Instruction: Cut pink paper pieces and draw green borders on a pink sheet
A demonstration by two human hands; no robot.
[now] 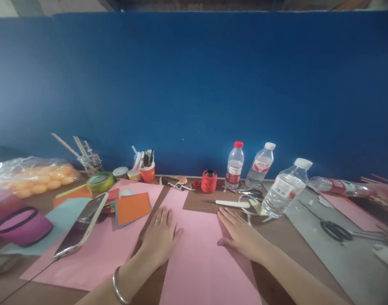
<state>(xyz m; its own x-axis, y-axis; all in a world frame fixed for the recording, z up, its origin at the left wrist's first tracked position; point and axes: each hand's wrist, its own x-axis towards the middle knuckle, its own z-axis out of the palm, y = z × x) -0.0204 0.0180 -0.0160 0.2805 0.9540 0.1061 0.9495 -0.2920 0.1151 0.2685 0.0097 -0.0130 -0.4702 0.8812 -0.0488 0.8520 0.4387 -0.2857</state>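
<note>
A large pale-pink paper sheet (209, 262) lies on the brown desk (146, 292) before the person, its near end cut off from my view. The left hand (160, 233) rests across its left edge and the right hand (240, 231) on its right edge; each grip is spread flat, fingers extended, thumb out to the side. Just beyond the right hand lies a white-handled pointed blade (230, 204), and behind that stands a red thread spool (209, 183). A clear plastic bottle with a red cap (234, 169) wears a red-and-white label; two white-capped clear bottles (260, 166) (286, 189) carry white labels with red marks, their lettering too blurred for me to read. Leftward, a white-edged phone (81, 226) has a dark, glossy screen, its cable running out of sight, and a magenta rounded object (25, 228) is partly cut off.
</note>
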